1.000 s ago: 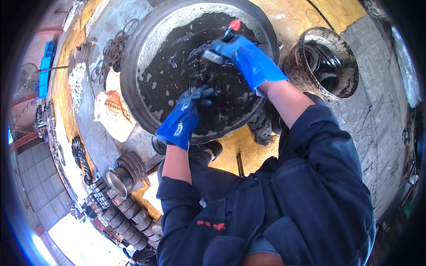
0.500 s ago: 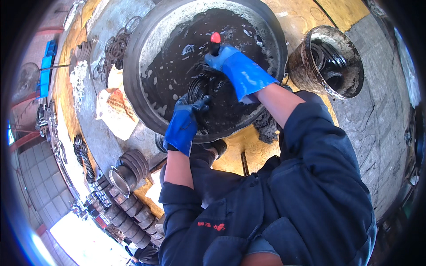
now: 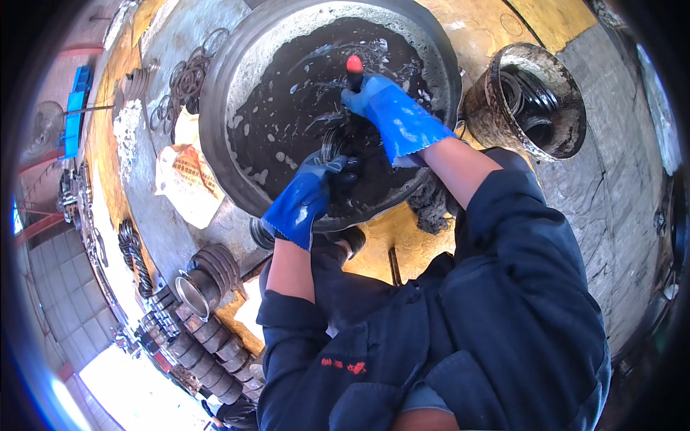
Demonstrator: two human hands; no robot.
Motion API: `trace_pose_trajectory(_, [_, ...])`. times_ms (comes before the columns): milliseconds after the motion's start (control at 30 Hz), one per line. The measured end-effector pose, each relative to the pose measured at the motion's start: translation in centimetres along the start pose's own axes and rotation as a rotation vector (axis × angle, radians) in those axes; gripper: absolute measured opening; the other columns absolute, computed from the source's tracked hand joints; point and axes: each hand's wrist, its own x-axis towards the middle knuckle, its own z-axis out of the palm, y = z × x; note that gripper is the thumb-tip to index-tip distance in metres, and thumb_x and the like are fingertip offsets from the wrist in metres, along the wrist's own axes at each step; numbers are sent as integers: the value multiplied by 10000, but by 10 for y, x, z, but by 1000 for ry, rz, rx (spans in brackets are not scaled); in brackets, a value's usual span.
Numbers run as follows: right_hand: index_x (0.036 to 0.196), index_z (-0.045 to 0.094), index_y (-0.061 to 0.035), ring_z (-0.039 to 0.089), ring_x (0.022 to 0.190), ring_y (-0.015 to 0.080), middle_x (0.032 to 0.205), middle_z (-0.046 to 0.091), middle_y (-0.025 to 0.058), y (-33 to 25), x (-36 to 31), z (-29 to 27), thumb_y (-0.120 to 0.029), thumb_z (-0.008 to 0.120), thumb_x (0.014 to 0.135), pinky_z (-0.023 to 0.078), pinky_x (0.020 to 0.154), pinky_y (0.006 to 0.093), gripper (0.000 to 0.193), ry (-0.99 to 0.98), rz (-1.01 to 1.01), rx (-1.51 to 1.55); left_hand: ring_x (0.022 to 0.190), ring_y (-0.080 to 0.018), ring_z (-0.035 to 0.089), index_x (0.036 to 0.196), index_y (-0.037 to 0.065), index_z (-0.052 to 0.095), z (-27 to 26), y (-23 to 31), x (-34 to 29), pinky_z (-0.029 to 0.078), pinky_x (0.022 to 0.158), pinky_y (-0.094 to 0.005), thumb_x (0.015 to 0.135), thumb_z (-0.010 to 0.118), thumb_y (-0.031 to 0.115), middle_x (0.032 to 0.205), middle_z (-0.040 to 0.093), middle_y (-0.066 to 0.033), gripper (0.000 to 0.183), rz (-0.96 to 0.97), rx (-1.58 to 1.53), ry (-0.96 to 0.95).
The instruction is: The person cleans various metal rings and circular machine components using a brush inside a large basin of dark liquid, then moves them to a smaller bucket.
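Note:
A wide round metal basin (image 3: 223, 122) holds black, foamy liquid. My left hand (image 3: 305, 197), in a blue rubber glove, grips a dark ring-shaped metal part (image 3: 334, 144) at the basin's near side. My right hand (image 3: 392, 115), also gloved in blue, holds a brush with a red-tipped handle (image 3: 354, 66) against that part over the liquid. Both dark blue sleeves are pushed up above the wrists.
A dirty metal bucket (image 3: 525, 100) with dark rings inside stands to the right of the basin. Loose rings and gaskets (image 3: 183, 79) lie beyond a crumpled bag (image 3: 187, 183) on the left. Rows of cylindrical sleeves (image 3: 201, 287) line the lower left floor.
The right hand with the brush has shifted left and farther across the basin. The left hand stays on the ring part near the basin's near rim.

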Motion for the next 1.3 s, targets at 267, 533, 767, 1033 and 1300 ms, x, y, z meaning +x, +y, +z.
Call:
trace_pose_trajectory(267, [1074, 696, -197, 659, 982, 298, 1033, 699, 116, -15, -14, -45, -473, 586, 824, 505, 878, 383, 388, 81, -117, -120, 735, -188, 627, 1052, 14, 614, -21, 17, 13, 523, 681, -309, 901, 612, 77, 957, 694, -123, 164, 70, -422, 164])
trace_pose_trajectory(533, [1085, 699, -186, 658, 960, 266, 1011, 698, 100, -42, -45, -38, -476, 604, 849, 506, 869, 358, 386, -44, -413, 161, 708, -152, 599, 1251, 24, 549, -21, 62, -18, 502, 672, -329, 963, 559, 154, 993, 690, -77, 316, 293, -401, 156])
trace_pose_trajectory(767, [1078, 686, -160, 649, 932, 316, 1012, 686, 122, -27, -22, 10, -432, 659, 850, 520, 851, 383, 356, 301, -714, 105, 693, -162, 598, 1250, -18, 555, -34, 53, -14, 490, 611, -289, 969, 548, 133, 1009, 687, -128, 319, 310, -462, -54])
trace_pose_trajectory(1033, [1124, 675, -157, 658, 930, 295, 1028, 689, 142, -36, -37, 14, -419, 664, 829, 506, 837, 387, 395, -293, -254, 45, 770, -193, 657, 1235, -34, 557, -30, 48, -12, 512, 599, -277, 972, 530, 106, 1007, 687, -136, 300, 300, -415, -48])
trace_pose_trajectory(1300, [1092, 691, -73, 612, 910, 184, 975, 694, 99, -12, -39, 19, -450, 684, 813, 470, 846, 335, 469, -519, -306, 341, 821, -211, 675, 1212, -34, 573, -44, 35, -16, 545, 698, -300, 961, 562, 141, 1022, 688, -150, 306, 343, -427, -48])
